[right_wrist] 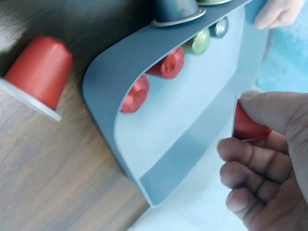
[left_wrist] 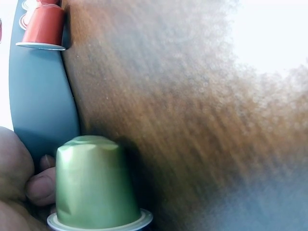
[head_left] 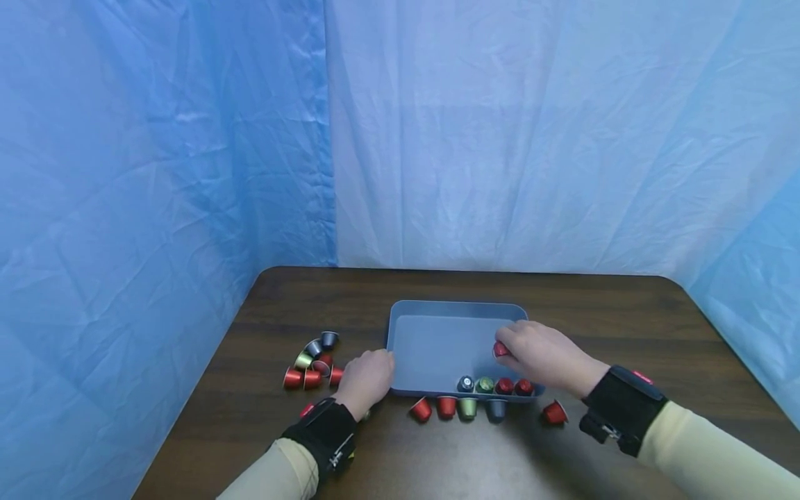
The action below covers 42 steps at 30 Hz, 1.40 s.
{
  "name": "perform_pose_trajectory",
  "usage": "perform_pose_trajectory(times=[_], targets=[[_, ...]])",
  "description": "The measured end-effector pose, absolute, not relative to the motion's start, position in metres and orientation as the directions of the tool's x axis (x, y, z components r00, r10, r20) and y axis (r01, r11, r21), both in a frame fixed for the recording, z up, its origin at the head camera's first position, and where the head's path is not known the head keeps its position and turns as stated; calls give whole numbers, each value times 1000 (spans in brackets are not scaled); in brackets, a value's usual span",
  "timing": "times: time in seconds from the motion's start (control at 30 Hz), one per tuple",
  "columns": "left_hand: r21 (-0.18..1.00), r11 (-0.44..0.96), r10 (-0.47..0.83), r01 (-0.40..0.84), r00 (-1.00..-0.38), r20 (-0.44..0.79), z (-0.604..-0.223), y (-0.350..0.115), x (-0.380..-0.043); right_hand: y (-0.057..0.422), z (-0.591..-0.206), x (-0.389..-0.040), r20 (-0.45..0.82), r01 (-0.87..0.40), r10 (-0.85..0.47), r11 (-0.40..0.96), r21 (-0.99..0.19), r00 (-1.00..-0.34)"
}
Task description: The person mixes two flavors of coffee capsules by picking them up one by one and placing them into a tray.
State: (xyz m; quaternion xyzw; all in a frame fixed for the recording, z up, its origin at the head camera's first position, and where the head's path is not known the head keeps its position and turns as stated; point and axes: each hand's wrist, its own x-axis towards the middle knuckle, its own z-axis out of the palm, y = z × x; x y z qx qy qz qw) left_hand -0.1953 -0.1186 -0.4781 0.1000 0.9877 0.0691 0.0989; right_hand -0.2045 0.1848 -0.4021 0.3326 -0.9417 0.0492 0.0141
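My right hand [head_left: 542, 353] is over the right part of the blue-grey tray [head_left: 456, 307]. Between its thumb and fingers it pinches a red coffee capsule [right_wrist: 250, 124]. The left hand [head_left: 367, 378] grips the tray's left edge, its fingers partly hidden. Inside the tray, along the near wall, lies a row: a dark blue capsule [head_left: 465, 384], a green capsule [head_left: 485, 385] and two red capsules, one being the rightmost red capsule [head_left: 523, 387]. Close to the left hand's fingers, a light green capsule [left_wrist: 94, 183] stands rim-down on the table.
Before the tray's near wall are red capsules [head_left: 446, 407], a green capsule [head_left: 467, 409] and a dark blue capsule [head_left: 496, 410]. Another red capsule [head_left: 555, 413] lies off the near right corner. Several mixed capsules, including a red capsule [head_left: 292, 378], cluster left on the dark wooden table [head_left: 600, 305].
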Motion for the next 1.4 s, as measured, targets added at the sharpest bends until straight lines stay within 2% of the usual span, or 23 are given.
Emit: perform_pose_trajectory(times=[0.33, 0.67, 1.17, 1.4], targets=[[136, 971, 219, 196, -957, -191, -478, -119, -196, 160, -407, -201, 63, -696, -694, 712, -90, -718], [130, 971, 224, 203, -958, -179, -479, -121, -196, 133, -415, -199, 102, -787, -781, 608, -102, -617], [158, 973, 200, 168, -957, -212, -481, -127, -197, 102, -419, -193, 55, -784, -782, 615, -87, -620], [159, 974, 194, 161, -956, -219, -480, -128, -196, 93, -420, -193, 15, -800, -801, 597, -69, -599]])
